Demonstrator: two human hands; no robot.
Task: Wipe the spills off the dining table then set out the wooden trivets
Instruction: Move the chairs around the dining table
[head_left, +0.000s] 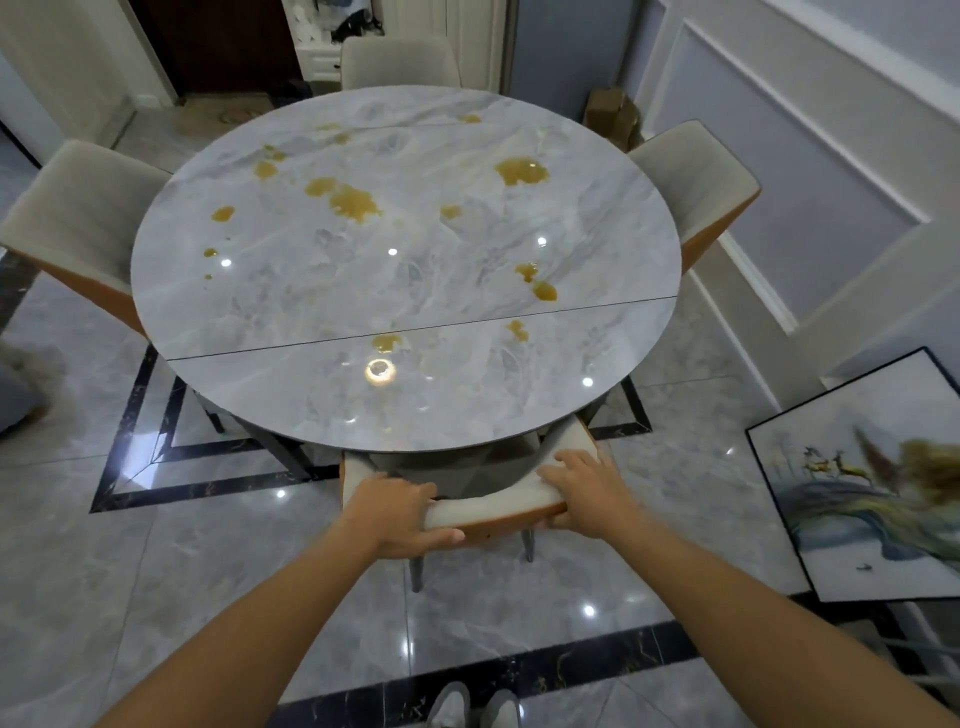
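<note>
Gripping the chair (493, 506) back at lower centre, your left hand (397, 514) and right hand (584, 491) both curl round its top edge, so no wiping yet. Yellow spills (356, 202) dot the counter (467, 410) above your hands, out of their reach. Next you need a cloth; neither one nor trivets show.

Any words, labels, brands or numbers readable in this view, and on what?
None can be read.
Framed picture: painted deer only, no lettering.
Cardboard boxes behind the table: no legible print.
Clutter past the far doorway: too small and blurred to tell.
The table bears only yellow spills.
</note>
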